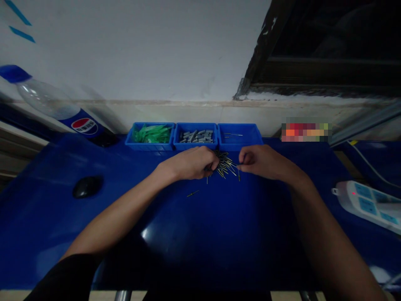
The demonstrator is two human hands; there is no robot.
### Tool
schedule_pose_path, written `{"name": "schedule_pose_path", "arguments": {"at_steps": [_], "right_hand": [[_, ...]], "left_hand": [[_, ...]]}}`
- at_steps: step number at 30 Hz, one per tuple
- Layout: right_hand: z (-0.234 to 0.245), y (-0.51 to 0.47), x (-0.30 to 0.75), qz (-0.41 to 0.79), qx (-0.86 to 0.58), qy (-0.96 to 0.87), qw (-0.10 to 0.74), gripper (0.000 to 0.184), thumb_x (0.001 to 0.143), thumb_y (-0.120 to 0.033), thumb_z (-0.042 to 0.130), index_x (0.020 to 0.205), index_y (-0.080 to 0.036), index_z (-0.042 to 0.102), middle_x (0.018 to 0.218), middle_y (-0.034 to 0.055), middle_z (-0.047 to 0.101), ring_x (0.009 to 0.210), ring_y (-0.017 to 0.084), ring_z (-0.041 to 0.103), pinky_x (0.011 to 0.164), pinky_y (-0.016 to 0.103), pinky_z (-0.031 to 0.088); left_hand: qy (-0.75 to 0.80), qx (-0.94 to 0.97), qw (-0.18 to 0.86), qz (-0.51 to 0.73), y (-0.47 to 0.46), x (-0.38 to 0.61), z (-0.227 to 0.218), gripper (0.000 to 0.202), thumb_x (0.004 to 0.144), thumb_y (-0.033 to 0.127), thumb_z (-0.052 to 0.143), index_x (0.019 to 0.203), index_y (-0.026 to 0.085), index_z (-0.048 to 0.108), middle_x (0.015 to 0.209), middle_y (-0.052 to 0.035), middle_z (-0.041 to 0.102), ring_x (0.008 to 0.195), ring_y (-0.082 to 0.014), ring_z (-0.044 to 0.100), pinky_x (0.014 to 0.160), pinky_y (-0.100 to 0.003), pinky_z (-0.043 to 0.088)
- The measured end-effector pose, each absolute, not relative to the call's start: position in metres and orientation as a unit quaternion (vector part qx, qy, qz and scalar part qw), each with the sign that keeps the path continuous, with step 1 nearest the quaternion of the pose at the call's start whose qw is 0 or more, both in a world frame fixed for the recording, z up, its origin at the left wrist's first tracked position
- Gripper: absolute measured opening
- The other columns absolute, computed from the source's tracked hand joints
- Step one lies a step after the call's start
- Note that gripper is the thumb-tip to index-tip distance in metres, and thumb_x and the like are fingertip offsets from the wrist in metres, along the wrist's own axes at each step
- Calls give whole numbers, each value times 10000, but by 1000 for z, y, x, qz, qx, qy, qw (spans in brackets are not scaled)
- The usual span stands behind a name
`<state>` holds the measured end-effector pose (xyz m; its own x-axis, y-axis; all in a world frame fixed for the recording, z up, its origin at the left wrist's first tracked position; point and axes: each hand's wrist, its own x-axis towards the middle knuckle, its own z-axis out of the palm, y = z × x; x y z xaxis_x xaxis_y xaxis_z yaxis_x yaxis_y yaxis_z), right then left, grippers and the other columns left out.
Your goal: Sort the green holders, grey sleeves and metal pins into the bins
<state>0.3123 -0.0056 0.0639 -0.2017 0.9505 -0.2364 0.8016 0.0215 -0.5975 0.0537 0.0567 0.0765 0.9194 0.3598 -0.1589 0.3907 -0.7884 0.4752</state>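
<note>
My left hand (200, 162) is closed, with a bunch of thin brass-coloured metal pins (226, 165) fanning out to its right. How many of them it grips is hidden by the fingers. At the right side of the bunch, my right hand (260, 161) has thumb and finger pinched together at a thin metal pin (239, 176). A single loose pin (192, 193), thicker and darker at one part, lies on the blue tabletop (200, 234) nearer to me. Just behind both hands stands a blue bin (240, 144) with a few thin pins inside.
Left of that bin are a blue bin (194, 146) of grey cylindrical pieces and another blue bin (149, 146) of green strips. A Pepsi bottle (62, 104) leans at the far left, above a black mouse (87, 186). To the right lies a white power strip (369, 202).
</note>
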Motion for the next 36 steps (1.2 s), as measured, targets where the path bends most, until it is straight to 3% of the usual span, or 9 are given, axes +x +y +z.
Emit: {"name": "schedule_pose_path", "arguments": {"at_steps": [4,8,13,16,20,26,30,32,36], "right_hand": [[58,-12,307,302,-655,-692,16,208,724,-223,829,832,-223,652,738,11,736,658,200,690,585,305,427],[55,-11,296,304,-680,-668,1,249,692,-90,798,766,-224,602,694,8,714,653,203,689,581,297,417],[65,-8,306,310,-688,-656,4,224,670,-119,831,809,-217,685,701,16,728,653,224,703,579,312,452],[75,-9,313,378,-631,-674,75,207,711,-156,793,905,-217,754,750,16,766,691,220,728,616,314,511],[85,-11,306,497,-532,-656,200,126,766,-302,810,853,-222,767,773,26,791,722,197,741,684,313,564],[83,-8,292,506,-531,-608,304,210,757,-418,878,813,-234,794,658,7,744,600,163,688,638,321,581],[75,-4,291,454,-556,-526,455,291,723,-445,913,890,-239,791,815,52,814,801,249,790,783,412,657],[74,-2,290,425,-560,-495,511,343,707,-412,935,976,-256,790,916,55,833,921,280,804,889,460,659],[75,-2,288,428,-558,-497,508,368,736,-392,924,1057,-280,781,976,58,834,958,298,805,921,494,660]], "left_hand": [[215,946,241,-29,56,56,78,123,869,113,664,966,158,724,895,-55,701,770,-165,616,731,-301,447],[217,947,237,-24,57,55,78,110,890,125,647,967,158,718,907,-64,703,801,-178,628,761,-313,459],[219,945,242,-7,57,52,79,89,920,151,651,973,156,722,920,-69,711,787,-172,629,761,-308,464],[203,945,255,21,57,52,79,97,934,160,645,987,151,726,915,-63,722,792,-167,643,756,-297,466],[181,938,290,61,56,53,81,127,954,195,644,1030,158,739,889,-42,736,753,-147,654,727,-275,456],[191,932,296,86,54,53,88,150,993,225,612,962,158,743,843,-35,728,724,-138,635,717,-277,432],[216,937,274,-23,50,48,93,60,936,222,718,923,166,735,756,-8,696,658,-135,597,671,-277,397],[228,930,269,-103,45,47,96,119,853,202,813,936,170,734,771,0,703,667,-139,603,647,-273,385],[248,919,226,-207,29,52,103,308,759,129,863,1036,164,734,917,-24,743,765,-165,648,631,-268,393]]}}
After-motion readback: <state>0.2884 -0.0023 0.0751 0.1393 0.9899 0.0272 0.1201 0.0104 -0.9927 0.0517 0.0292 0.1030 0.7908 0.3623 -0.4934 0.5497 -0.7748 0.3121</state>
